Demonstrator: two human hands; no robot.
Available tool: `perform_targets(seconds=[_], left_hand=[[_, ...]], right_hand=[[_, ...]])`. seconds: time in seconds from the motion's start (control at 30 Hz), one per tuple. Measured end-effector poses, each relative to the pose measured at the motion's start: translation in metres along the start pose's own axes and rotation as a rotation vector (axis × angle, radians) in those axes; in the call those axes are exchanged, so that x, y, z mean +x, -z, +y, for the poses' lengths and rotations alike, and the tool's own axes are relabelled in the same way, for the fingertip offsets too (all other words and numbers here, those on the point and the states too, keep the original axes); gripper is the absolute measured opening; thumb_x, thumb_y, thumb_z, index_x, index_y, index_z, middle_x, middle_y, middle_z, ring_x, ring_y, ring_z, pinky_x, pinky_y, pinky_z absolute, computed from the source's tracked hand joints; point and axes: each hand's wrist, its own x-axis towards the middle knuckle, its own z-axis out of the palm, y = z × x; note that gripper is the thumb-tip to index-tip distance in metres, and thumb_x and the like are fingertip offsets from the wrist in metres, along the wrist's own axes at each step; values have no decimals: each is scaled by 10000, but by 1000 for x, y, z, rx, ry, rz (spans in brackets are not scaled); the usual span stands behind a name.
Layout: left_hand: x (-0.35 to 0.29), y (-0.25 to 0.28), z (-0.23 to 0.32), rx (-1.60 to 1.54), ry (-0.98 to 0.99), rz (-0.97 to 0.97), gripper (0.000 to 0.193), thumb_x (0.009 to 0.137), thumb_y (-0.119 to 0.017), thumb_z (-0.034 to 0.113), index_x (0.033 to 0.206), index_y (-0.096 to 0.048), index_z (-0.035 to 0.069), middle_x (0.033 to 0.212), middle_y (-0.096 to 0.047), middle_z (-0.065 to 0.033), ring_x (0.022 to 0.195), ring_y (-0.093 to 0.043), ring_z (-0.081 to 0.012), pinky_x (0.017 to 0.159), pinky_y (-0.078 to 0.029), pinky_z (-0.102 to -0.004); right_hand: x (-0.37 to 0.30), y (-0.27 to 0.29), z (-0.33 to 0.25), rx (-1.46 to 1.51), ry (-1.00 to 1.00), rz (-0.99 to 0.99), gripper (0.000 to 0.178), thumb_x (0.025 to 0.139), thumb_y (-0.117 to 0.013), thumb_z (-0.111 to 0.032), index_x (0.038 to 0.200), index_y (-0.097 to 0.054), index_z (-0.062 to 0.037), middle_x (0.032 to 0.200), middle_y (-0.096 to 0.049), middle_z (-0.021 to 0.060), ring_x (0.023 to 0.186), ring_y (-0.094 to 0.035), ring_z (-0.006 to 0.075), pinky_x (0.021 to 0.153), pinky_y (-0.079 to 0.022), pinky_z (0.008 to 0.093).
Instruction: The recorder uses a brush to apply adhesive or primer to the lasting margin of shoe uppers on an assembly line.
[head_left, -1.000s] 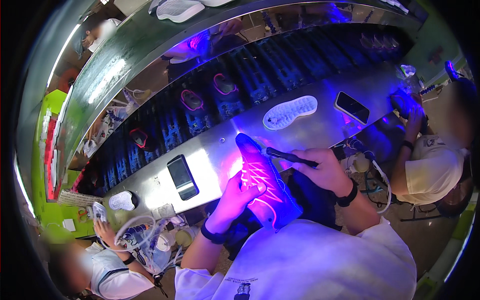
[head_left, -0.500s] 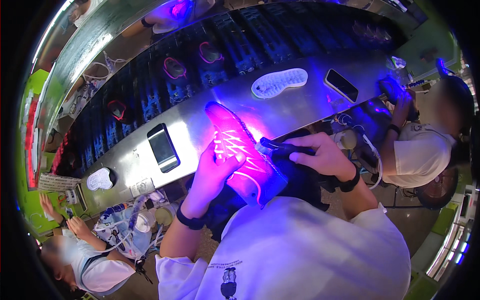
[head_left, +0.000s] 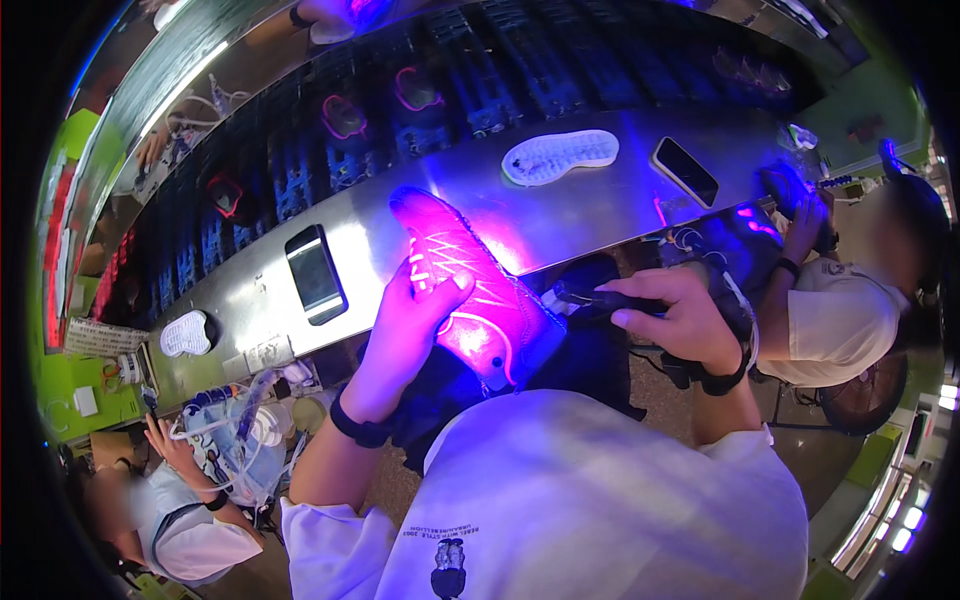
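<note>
My left hand (head_left: pixel 400 325) is closed round a shoe upper (head_left: pixel 478 292), its thumb across the laces. The shoe, lit pink and violet, slants with its toe at the far left and its heel near my body. In my right hand (head_left: pixel 690 315) is a black-handled brush-like tool (head_left: pixel 606 298) with a pale tip. That tip sits at the shoe's right lower edge, towards the heel; whether it touches I cannot tell.
On the metal bench (head_left: pixel 390 222) lie a white sole (head_left: pixel 562 157), a smaller white sole (head_left: pixel 187 333), a dark phone (head_left: pixel 315 275) and another phone (head_left: pixel 685 171). Behind runs a dark conveyor (head_left: pixel 290 165) with several shoe parts. A co-worker (head_left: pixel 850 320) sits right, another (head_left: pixel 195 525) left.
The brush-like tool has moved right along the shoe's edge towards the heel. The shoe and my left hand have shifted slightly left in the view.
</note>
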Motion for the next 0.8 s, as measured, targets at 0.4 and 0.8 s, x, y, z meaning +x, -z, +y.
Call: perform_targets(seconds=[0.4, 0.8], left_hand=[[11, -19, 11, -304, 224, -105, 386, 1053, -596, 367, 1293, -550, 68, 1046, -701, -47, 888, -721, -129, 651, -581, -263], [-3, 4, -12, -819, 360, -422, 499, 1080, -470, 451, 1438, -470, 103, 1288, -641, -151, 1104, -699, -251, 727, -659, -316]], right_hand=[[5, 16, -4, -251, 133, 160, 383, 760, -827, -60, 1139, -773, -70, 755, -653, 78, 614, -588, 204, 574, -449, 318], [40, 21, -38, -352, 307, 142, 384, 785, -815, -35, 1162, -771, -92, 749, -617, 51, 576, -534, 170, 539, -425, 306]])
